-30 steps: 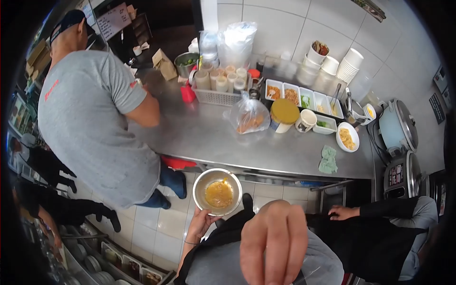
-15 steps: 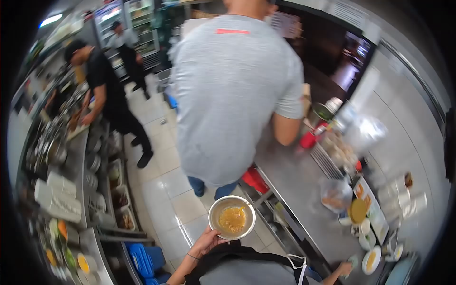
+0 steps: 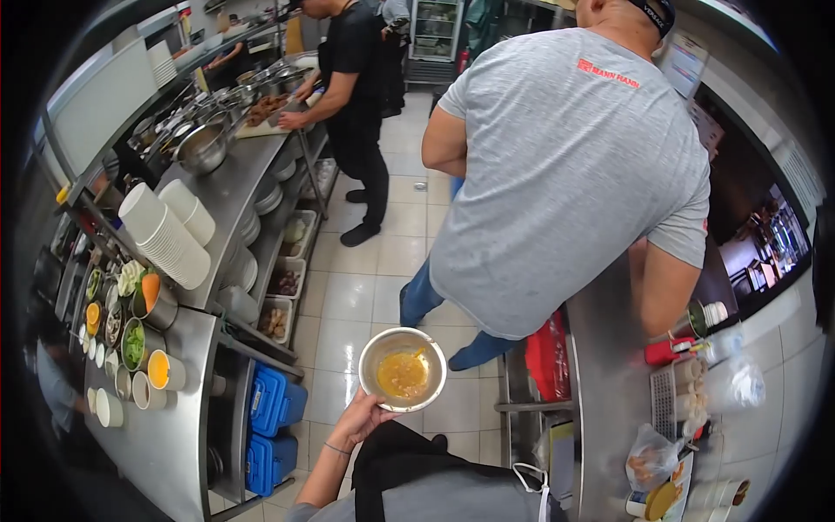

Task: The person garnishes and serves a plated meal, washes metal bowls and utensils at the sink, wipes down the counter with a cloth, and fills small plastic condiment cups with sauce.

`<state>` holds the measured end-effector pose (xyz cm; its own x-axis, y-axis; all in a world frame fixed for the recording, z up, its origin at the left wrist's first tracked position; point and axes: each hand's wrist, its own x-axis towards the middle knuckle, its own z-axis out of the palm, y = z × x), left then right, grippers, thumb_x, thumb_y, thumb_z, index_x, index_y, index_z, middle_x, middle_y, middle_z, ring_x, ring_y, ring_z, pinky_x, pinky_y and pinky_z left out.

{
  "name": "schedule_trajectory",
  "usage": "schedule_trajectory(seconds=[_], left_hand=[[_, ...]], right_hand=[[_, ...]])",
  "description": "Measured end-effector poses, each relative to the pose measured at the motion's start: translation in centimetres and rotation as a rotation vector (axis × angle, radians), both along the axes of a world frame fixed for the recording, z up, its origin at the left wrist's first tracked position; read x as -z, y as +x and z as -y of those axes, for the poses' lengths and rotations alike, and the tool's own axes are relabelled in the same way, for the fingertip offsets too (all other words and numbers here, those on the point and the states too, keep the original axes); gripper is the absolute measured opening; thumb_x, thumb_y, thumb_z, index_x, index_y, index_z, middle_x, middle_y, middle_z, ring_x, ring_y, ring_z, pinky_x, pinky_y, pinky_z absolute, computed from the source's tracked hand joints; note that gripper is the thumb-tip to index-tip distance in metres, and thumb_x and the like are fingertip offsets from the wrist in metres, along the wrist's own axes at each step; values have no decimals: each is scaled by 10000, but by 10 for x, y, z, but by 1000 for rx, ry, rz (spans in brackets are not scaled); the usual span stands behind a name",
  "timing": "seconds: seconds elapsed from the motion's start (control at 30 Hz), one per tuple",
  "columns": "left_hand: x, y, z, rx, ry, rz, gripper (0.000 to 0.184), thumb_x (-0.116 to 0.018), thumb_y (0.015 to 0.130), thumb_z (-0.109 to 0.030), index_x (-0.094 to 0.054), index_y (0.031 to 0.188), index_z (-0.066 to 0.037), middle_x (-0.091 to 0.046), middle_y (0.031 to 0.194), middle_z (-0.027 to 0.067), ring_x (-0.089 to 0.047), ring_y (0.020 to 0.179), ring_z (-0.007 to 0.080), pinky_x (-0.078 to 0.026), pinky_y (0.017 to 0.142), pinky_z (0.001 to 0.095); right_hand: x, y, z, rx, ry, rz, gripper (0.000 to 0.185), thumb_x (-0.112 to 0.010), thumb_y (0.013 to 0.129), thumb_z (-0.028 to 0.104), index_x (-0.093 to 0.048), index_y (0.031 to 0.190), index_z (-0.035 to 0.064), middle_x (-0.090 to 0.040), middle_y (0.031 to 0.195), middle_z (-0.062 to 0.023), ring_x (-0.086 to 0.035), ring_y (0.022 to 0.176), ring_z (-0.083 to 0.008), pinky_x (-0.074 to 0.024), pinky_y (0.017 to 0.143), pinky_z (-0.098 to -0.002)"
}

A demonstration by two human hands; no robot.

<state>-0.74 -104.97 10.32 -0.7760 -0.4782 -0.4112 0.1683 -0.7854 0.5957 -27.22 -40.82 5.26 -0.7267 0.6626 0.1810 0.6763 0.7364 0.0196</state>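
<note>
My left hand (image 3: 361, 418) is closed on the near left rim of a round metal bowl (image 3: 369, 359). Inside the bowl lies a shallow orange-yellow mixture (image 3: 403, 374), perhaps sauce or beaten egg; I cannot tell which. The bowl is held over the tiled floor in front of my black apron (image 3: 404, 457). A dark band circles my left wrist. My right hand is out of view.
Ahead, a person in a grey shirt (image 3: 574, 174) stands at the right counter (image 3: 600, 374). Another person in black (image 3: 352, 113) works at the left counter (image 3: 187, 348). Stacked white containers (image 3: 170, 239), food cups and blue bins (image 3: 274, 400) are on my left.
My view has swung right, so the left counter shows more fully. The right hand has gone out of sight. My left hand still holds the bowl.
</note>
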Motion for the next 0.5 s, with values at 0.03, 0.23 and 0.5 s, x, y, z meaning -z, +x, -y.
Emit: schedule_trajectory(seconds=[0.03,0.23,0.5], left_hand=[[-4,8,11,-13,-3,5,586,-374,840,17,-108,1345,-116,-405,1236,197,-536,1054,307,-520,826,399],[8,61,101,-121,-6,17,553,-380,843,36,-156,1330,-101,-413,1230,205,-521,1067,339,-498,859,436],[-3,98,182,-201,-27,47,588,-412,863,-1,-107,1347,-133,-391,1259,170,-524,1069,293,-495,861,407]], right_hand=[[-1,-1,23,-58,-31,-81,605,-590,751,261,-365,1281,77,-334,1300,-169,-473,1085,-332,-478,742,-513],[44,-19,202,-535,-311,-260,536,-574,770,240,-393,1243,66,-369,1229,-156,-486,1030,-305,-481,722,-476],[123,-2,483,-1047,-781,169,447,-553,794,213,-431,1193,53,-414,1134,-139,-502,955,-269,-484,695,-428]])
